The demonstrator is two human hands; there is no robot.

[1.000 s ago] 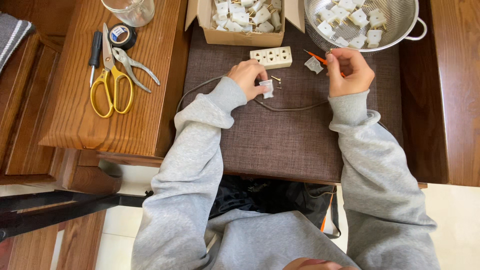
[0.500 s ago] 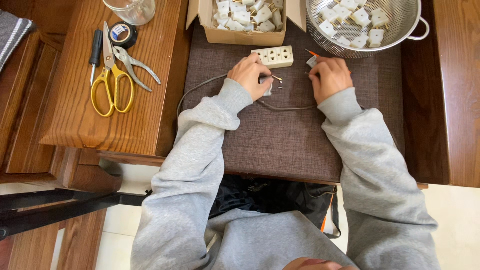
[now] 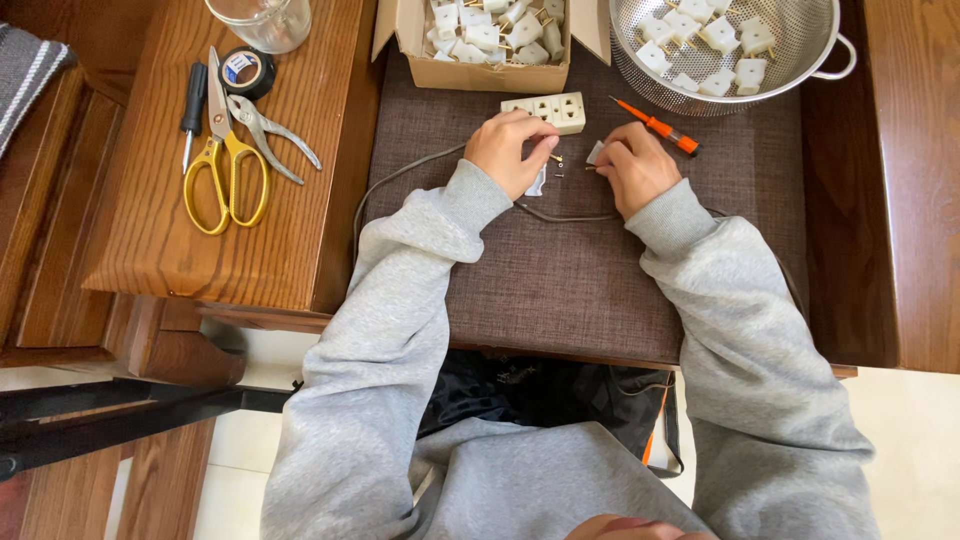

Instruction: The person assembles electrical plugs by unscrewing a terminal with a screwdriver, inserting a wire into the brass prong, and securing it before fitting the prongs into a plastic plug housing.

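The person works near the far edge of the tabletop (image 3: pixel 560 290), which a brown woven mat covers. The left hand (image 3: pixel 512 152) is curled, and its fingertips pinch a small white plug part (image 3: pixel 537 182) that lies where the grey cable (image 3: pixel 400 180) ends. The right hand (image 3: pixel 632 168) is also curled; its fingertips pinch another small white piece (image 3: pixel 596 152), with a thin metal pin showing between the two hands. The exact grip is partly hidden by the knuckles.

The plug part looks light, hard plastic, probably stiff and a little slippery, so it is best held by its flat sides with the fingertips. The tiny screws (image 3: pixel 556 160) lying on the mat between the hands look easy to lose. The cable seems soft and bends easily, so it will not hold the part in place alone.

A white three-way socket adapter (image 3: pixel 548 108) lies just beyond the left hand, and an orange screwdriver (image 3: pixel 655 126) just beyond the right hand. At the far edge stand a cardboard box (image 3: pixel 480 74) and a metal colander (image 3: pixel 790 80), both with white plugs inside. On the wooden surface to the left lie yellow scissors (image 3: pixel 226 160), pliers (image 3: pixel 270 130) and black tape (image 3: pixel 246 72).
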